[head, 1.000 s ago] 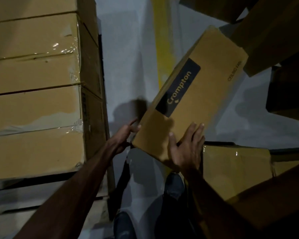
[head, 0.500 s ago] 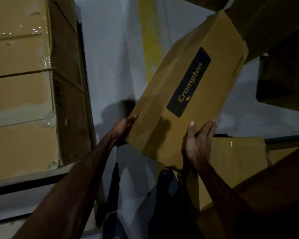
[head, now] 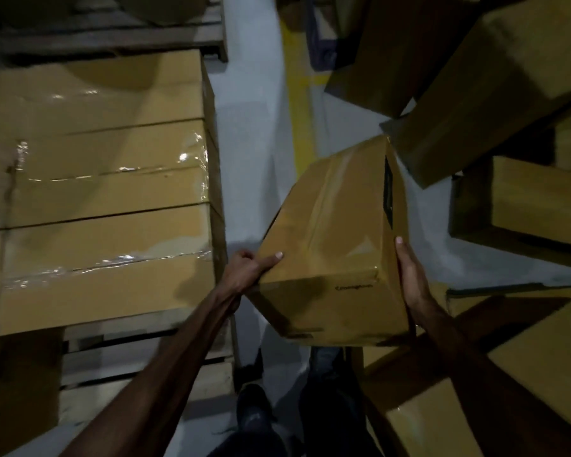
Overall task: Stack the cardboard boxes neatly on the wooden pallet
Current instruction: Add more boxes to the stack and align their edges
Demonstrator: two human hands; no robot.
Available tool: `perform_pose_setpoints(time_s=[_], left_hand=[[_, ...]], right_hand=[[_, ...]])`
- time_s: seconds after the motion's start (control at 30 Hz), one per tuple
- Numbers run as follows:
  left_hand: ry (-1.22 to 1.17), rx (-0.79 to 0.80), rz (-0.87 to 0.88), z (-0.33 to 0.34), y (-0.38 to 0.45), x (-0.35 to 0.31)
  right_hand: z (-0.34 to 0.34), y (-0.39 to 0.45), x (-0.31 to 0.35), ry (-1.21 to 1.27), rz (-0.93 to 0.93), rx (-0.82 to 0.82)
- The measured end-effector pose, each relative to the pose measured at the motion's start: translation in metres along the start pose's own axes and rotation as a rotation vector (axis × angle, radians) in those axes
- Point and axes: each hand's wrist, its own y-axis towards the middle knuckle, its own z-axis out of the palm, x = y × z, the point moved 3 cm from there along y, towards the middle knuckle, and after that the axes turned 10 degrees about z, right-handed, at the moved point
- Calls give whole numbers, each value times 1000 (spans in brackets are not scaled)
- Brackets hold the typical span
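I hold a long brown cardboard box [head: 337, 225] in the air over the grey floor, its near end toward me and its black label on the right side face. My left hand [head: 248, 270] grips the near left edge with the thumb on top. My right hand [head: 409, 275] presses flat against the right side. To the left, several taped cardboard boxes [head: 106, 192] lie stacked side by side on a wooden pallet [head: 139, 361], whose bare slats show at the near end.
Loose cardboard boxes [head: 495, 94] lie piled at odd angles on the right, with more [head: 475, 374] at the lower right by my arm. A yellow line [head: 299, 103] runs along the grey floor. My shoes [head: 254, 410] stand in the aisle between pallet and pile.
The box has been lifted clear of the pile and turned, so its taped top faces up and the label is on the right side. The view has swung toward the pallet.
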Motion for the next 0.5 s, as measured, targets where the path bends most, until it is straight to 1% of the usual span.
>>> perform_pose_setpoints(time_s=[0.13,0.2,0.23,0.33,0.43,0.5], left_hand=[[-82,56,53,-36,-106,-77],[-137,71,53,-55,-162,-105],[-170,62,67,-65,-187,-115],[-207,13,71,-97,-257,-131],[-252,-33,70,-125,-319,-135],[-291,-64,79,-143,-355,-135]], right_hand=[[-28,-95,51,62,-20,133],[-34,-146,79,110,-47,204],[-35,-172,92,130,-66,212],[-27,-233,115,105,-85,292],[-9,-277,125,43,-99,339],[7,-308,138,32,-143,390]])
